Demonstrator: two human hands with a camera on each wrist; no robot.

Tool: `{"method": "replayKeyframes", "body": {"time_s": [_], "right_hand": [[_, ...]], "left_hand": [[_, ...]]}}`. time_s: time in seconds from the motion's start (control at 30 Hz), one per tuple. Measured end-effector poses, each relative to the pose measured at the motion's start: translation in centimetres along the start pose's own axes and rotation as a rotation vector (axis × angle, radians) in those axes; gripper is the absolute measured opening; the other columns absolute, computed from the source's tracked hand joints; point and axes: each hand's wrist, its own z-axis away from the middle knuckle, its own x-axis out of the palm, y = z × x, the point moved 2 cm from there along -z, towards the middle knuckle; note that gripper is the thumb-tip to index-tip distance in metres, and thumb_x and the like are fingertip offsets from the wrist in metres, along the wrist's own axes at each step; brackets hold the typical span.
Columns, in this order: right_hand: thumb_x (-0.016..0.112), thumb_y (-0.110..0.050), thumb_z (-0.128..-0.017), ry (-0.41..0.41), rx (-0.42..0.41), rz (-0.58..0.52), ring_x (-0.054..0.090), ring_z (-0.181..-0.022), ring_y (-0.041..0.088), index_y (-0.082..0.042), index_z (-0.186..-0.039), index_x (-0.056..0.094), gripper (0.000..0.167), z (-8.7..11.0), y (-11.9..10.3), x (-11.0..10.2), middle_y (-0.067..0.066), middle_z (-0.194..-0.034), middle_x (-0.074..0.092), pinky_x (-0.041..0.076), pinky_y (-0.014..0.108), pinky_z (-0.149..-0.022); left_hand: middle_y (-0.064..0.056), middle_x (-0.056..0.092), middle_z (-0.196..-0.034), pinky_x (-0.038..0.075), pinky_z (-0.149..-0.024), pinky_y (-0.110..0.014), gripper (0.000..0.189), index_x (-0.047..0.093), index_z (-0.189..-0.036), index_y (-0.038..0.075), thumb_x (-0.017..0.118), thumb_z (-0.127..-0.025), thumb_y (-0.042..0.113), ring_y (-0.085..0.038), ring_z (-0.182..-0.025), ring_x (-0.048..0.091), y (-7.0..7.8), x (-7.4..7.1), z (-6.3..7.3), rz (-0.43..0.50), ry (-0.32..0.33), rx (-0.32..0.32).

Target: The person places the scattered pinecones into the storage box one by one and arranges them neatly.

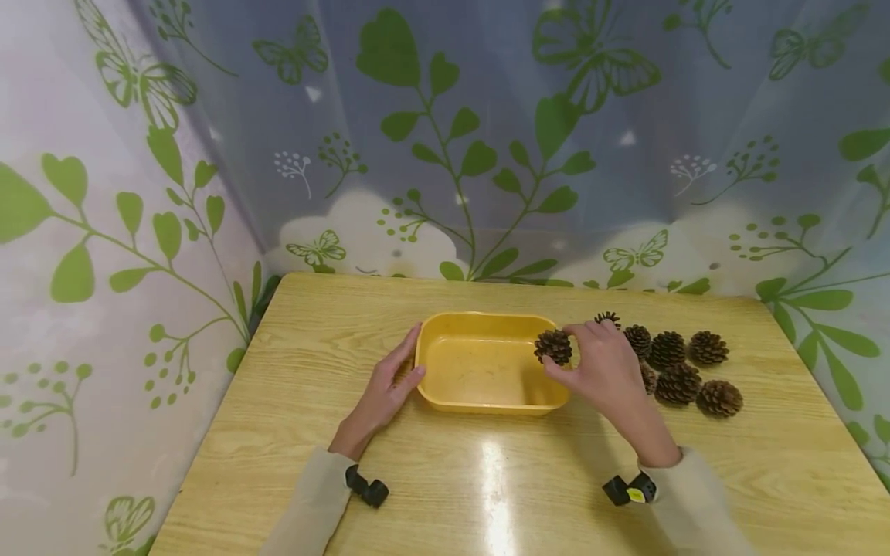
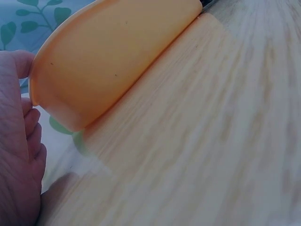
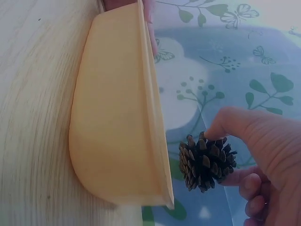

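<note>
A yellow plastic basin (image 1: 480, 406) stands on the table. At its left end my left hand (image 1: 385, 390) holds it, the thumb at the rim and the other fingers along the outside; the left wrist view shows this hand (image 2: 19, 141) against the rim. My right hand (image 1: 606, 367) pinches a pine cone (image 1: 552, 347) between thumb and fingers over the basin's right end. In the right wrist view, that pine cone (image 3: 207, 162) is above rim height and apart from the wall. Inside the basin, the visible floor is bare.
Several more pine cones (image 1: 677, 384) lie grouped on the wooden table (image 1: 313, 309) right of the basin, some partly hidden by my right hand. A curtain (image 1: 487, 193) with leaf and butterfly prints hangs behind the table and at both sides.
</note>
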Motion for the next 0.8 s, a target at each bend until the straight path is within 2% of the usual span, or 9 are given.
{"method": "replayKeyframes", "body": {"time_s": [0.13,0.37,0.57,0.67,0.8], "right_hand": [[0.084,-0.037,-0.082,-0.044,0.020,-0.008,0.069,-0.091,0.039,0.004,-0.110,0.074,0.051,-0.4,-0.4,0.5,0.021,-0.096,0.076,0.049,0.057,-0.105],[0.084,-0.039,-0.083,-0.095,0.029,-0.049,0.063,-0.088,0.037,0.003,-0.112,0.075,0.051,-1.1,-0.7,1.8,0.018,-0.097,0.074,0.054,0.050,-0.082],[0.085,-0.042,-0.082,-0.144,0.032,-0.074,0.062,-0.088,0.034,0.002,-0.113,0.075,0.055,-1.8,-1.4,3.2,0.016,-0.099,0.075,0.054,0.045,-0.077],[0.087,-0.041,-0.081,-0.156,0.027,-0.086,0.061,-0.085,0.031,0.001,-0.113,0.076,0.055,-2.4,-1.9,3.9,0.014,-0.098,0.075,0.053,0.042,-0.071],[0.087,-0.041,-0.081,-0.178,0.012,-0.098,0.061,-0.085,0.030,0.000,-0.114,0.076,0.054,-3.0,-2.6,5.0,0.014,-0.099,0.075,0.053,0.040,-0.071]], "left_hand": [[-0.009,0.025,-0.172,0.018,-0.128,-0.027,0.067,0.024,-0.167,0.008,0.056,-0.109,0.019,-0.025,-0.159,0.023,0.0,0.2,-0.1,0.004,-0.008,0.010],[-0.010,0.026,-0.171,0.017,-0.127,-0.024,0.068,0.025,-0.166,0.007,0.057,-0.106,0.009,-0.030,-0.158,0.024,0.3,0.4,-0.3,0.007,-0.004,0.021],[-0.013,0.026,-0.171,0.017,-0.127,-0.025,0.068,0.025,-0.166,0.005,0.057,-0.105,0.006,-0.033,-0.158,0.024,0.3,0.5,-0.5,0.008,-0.004,0.026],[-0.010,0.026,-0.171,0.018,-0.127,-0.025,0.068,0.025,-0.166,0.007,0.058,-0.107,0.011,-0.028,-0.158,0.024,0.1,0.4,-0.5,0.001,-0.004,0.016],[-0.008,0.025,-0.172,0.018,-0.128,-0.026,0.068,0.024,-0.167,0.010,0.057,-0.108,0.018,-0.024,-0.159,0.023,-0.2,0.2,-0.1,-0.001,-0.002,0.010]]}}
